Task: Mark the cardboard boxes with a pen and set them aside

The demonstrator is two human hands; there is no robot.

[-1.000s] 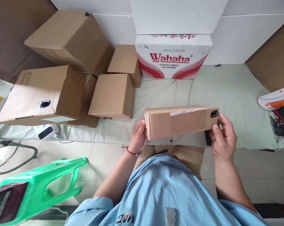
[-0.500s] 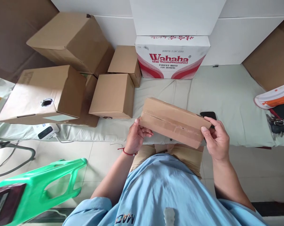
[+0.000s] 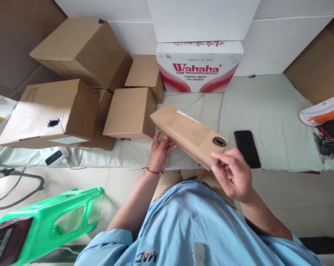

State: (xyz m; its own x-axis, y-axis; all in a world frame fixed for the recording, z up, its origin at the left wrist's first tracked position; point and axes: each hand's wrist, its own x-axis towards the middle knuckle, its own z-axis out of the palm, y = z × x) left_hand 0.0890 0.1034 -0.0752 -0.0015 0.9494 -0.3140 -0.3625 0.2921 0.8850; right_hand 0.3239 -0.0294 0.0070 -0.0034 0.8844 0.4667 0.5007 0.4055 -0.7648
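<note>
Long cardboard box [image 3: 190,135] held up over the near edge of the cloth-covered worktop [image 3: 269,107], just ahead of and between the hands; long axis slants from far left to near right; right hand [image 3: 235,175] pinches the near-right corner, thumb against fingers, beside the holed end; left hand [image 3: 159,157] half-curled below the far-left end, grip there cannot be told; black phone [image 3: 247,149] lies just right.
</note>
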